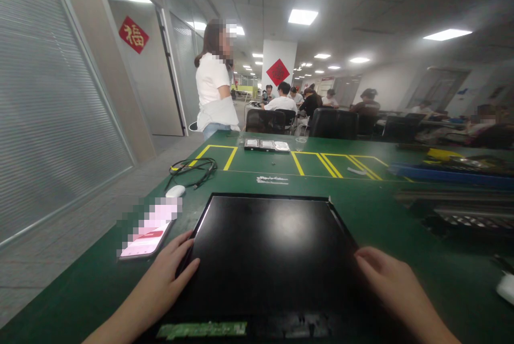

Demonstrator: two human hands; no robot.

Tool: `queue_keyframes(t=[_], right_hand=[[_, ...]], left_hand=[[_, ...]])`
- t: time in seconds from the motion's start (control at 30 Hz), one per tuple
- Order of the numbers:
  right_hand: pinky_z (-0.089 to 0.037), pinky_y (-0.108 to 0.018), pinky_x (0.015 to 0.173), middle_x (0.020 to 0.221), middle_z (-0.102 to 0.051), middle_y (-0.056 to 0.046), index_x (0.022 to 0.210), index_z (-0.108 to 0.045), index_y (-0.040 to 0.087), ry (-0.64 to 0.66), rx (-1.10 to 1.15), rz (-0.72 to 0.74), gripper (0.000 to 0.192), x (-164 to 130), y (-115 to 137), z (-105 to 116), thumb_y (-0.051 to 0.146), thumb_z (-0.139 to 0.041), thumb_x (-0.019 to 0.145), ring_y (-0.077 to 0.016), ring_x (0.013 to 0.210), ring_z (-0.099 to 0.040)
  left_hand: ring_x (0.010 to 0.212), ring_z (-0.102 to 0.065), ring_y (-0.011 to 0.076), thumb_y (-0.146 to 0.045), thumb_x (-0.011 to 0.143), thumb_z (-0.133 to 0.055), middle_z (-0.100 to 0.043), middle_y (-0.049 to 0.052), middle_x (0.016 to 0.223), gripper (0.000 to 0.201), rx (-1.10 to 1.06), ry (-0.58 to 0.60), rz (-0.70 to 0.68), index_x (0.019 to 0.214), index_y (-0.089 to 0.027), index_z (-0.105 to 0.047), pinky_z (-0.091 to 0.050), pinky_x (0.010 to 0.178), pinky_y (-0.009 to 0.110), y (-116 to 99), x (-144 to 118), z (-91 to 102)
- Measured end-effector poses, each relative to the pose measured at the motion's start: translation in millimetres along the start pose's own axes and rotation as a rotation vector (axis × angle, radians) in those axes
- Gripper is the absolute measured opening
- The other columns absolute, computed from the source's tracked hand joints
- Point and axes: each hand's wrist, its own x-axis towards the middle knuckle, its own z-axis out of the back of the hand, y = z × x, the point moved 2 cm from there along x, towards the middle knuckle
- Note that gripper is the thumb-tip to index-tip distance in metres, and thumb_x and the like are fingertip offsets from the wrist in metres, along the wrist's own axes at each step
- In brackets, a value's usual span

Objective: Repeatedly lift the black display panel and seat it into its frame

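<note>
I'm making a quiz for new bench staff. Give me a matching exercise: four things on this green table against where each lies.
Things:
1. black panel
2. phone
3. white mouse
4. black cable

Places:
A. coiled beside the yellow floor-tape box
B. between both hands
C. just beyond the phone
D. left of the left hand

Pairs: 1-B, 2-D, 3-C, 4-A

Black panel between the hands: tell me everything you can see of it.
The black panel is a flat, glossy, roughly square slab lying face up on the green table, mirroring ceiling lights. Its near edge shows an exposed green strip. The left hand rests on its left edge, the right hand on its right edge.
</note>
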Motion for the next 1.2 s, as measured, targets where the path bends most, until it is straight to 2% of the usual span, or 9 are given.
queue_keyframes(t=[0.33,0.43,0.53,0.6,0.77,0.93,1.07,1.2], right_hand=[[-0.051,-0.033,0.068,0.083,-0.079,-0.003,0.082,-0.074,0.028,-0.006,-0.025,0.006,0.034,-1.2,-0.5,-0.4,0.049,-0.047,0.08,-0.0249,0.078,-0.073],[-0.051,-0.033,0.07,0.083,-0.079,-0.003,0.082,-0.073,0.028,0.004,-0.04,0.018,0.034,-1.5,-0.6,-0.9,0.05,-0.047,0.08,-0.025,0.08,-0.073],[-0.051,-0.033,0.07,0.085,-0.079,-0.003,0.082,-0.073,0.028,0.016,-0.037,0.019,0.036,-1.8,0.3,-0.4,0.051,-0.045,0.08,-0.0251,0.081,-0.073],[-0.051,-0.033,0.07,0.085,-0.079,-0.003,0.082,-0.073,0.028,0.025,-0.038,0.003,0.037,-2.1,1.5,0.2,0.052,-0.044,0.08,-0.0249,0.081,-0.073],[-0.051,-0.034,0.067,0.082,-0.079,-0.003,0.081,-0.073,0.028,0.016,-0.043,-0.001,0.037,-1.9,3.3,1.5,0.052,-0.046,0.079,-0.025,0.077,-0.073],[-0.051,-0.034,0.068,0.083,-0.079,-0.003,0.081,-0.074,0.028,0.012,-0.038,0.008,0.037,-0.7,1.1,0.8,0.052,-0.046,0.078,-0.0254,0.078,-0.073],[-0.052,-0.034,0.066,0.081,-0.079,-0.004,0.08,-0.074,0.028,-0.003,-0.032,0.02,0.035,-0.4,0.8,1.0,0.052,-0.048,0.077,-0.0255,0.076,-0.073],[-0.052,-0.034,0.067,0.082,-0.079,-0.004,0.08,-0.074,0.028,0.007,-0.028,0.015,0.036,-1.3,2.7,2.1,0.052,-0.048,0.078,-0.0255,0.076,-0.073]], left_hand=[[0.132,-0.056,0.0379,-0.043,0.094,-0.043,-0.053,0.025,0.149,0.059,0.106,0.065,-0.035,0.133,-0.005,-0.063,-0.043,0.109,0.053,-8.5,-5.2,0.8],[0.132,-0.056,0.0379,-0.044,0.092,-0.049,-0.053,0.023,0.15,0.055,0.116,0.069,-0.083,0.132,-0.012,-0.068,-0.044,0.108,0.052,-10.0,-6.9,3.7],[0.132,-0.055,0.0361,-0.045,0.087,-0.06,-0.055,0.013,0.151,0.044,0.064,0.047,-0.166,0.125,-0.028,-0.073,-0.044,0.108,0.052,-14.5,-9.4,8.8],[0.132,-0.055,0.0352,-0.041,0.081,-0.068,-0.059,0.007,0.149,0.04,-0.001,0.059,-0.184,0.12,-0.034,-0.076,-0.044,0.109,0.052,-18.0,-11.8,12.4],[0.133,-0.055,0.0341,-0.025,0.071,-0.078,-0.062,0.005,0.146,0.052,-0.132,0.202,-0.175,0.121,-0.037,-0.074,-0.044,0.109,0.051,-18.5,-15.4,18.7],[0.137,-0.051,0.033,-0.027,0.078,-0.076,-0.059,0.004,0.148,0.057,-0.136,0.356,-0.257,0.132,-0.043,-0.066,-0.026,0.116,0.061,-11.9,-15.3,25.8],[0.136,-0.053,0.0305,-0.023,0.079,-0.075,-0.06,0.003,0.148,0.057,-0.179,0.369,-0.268,0.131,-0.044,-0.066,-0.038,0.113,0.052,-11.4,-17.0,31.6],[0.136,-0.053,0.0318,-0.022,0.076,-0.076,-0.061,0.003,0.147,0.059,-0.163,0.369,-0.265,0.129,-0.045,-0.067,-0.036,0.113,0.055,-15.4,-16.9,33.3]])
